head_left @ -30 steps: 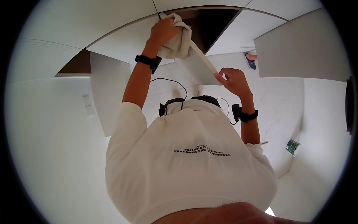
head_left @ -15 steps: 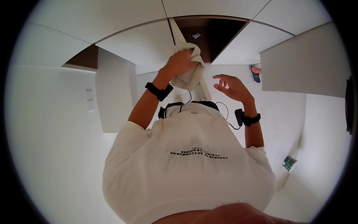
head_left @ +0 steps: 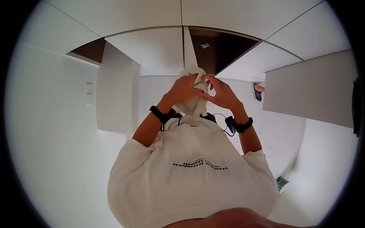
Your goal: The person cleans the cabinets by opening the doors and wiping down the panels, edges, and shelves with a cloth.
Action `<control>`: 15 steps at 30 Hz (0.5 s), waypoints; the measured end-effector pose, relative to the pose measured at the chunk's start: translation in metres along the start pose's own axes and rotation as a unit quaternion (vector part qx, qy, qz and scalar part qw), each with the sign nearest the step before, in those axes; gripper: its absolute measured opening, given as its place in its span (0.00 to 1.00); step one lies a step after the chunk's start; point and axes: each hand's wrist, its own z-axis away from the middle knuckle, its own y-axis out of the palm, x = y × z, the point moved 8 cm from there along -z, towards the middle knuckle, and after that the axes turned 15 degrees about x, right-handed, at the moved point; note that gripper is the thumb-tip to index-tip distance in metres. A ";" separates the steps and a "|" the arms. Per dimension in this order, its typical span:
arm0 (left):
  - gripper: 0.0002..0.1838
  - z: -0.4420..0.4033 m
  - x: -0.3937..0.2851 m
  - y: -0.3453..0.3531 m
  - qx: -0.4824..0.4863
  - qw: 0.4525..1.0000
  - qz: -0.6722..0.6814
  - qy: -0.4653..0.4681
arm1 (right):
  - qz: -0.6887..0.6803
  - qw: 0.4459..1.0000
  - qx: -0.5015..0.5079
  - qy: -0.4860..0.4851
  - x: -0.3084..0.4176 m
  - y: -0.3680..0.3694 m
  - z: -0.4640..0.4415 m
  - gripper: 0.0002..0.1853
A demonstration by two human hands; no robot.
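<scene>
My left hand is closed on a crumpled beige cloth in front of my chest. From the right, my right hand reaches the same cloth, its thumb and fingers pinching the cloth's edge. The cloth hangs down over the narrow edge of an open cabinet door. Behind it is the dark brown inside of a cabinet, where a small pale packet lies.
White cabinet fronts run across the top. An open panel stands at the right, another at the left. Another person's foot in a dark shoe shows beside the right panel. A green packet is at lower right.
My left hand and the cloth have come down along the door, nearer my body. My right hand, off the door half a second ago, has moved left and now grips the cloth.
</scene>
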 end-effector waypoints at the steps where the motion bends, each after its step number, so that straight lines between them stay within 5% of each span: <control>1: 0.29 -0.004 0.009 -0.005 -0.023 1.000 -0.009 -0.016 | -0.004 1.000 0.014 0.022 -0.002 -0.001 -0.003 0.37; 7: 0.31 -0.042 0.026 -0.069 -0.125 0.992 -0.027 0.000 | -0.016 0.996 -0.052 -0.066 -0.003 -0.003 -0.019 0.44; 10: 0.30 -0.072 0.033 -0.111 -0.179 0.979 -0.078 -0.064 | -0.031 0.986 -0.106 -0.128 0.004 0.001 -0.030 0.45; 13: 0.29 -0.090 0.029 -0.131 -0.221 0.974 -0.035 -0.021 | 0.063 0.995 -0.054 -0.060 -0.003 0.006 -0.029 0.44; 15: 0.26 -0.096 0.033 -0.130 -0.224 0.973 0.041 0.036 | -0.023 0.997 -0.009 -0.068 -0.012 0.004 -0.031 0.42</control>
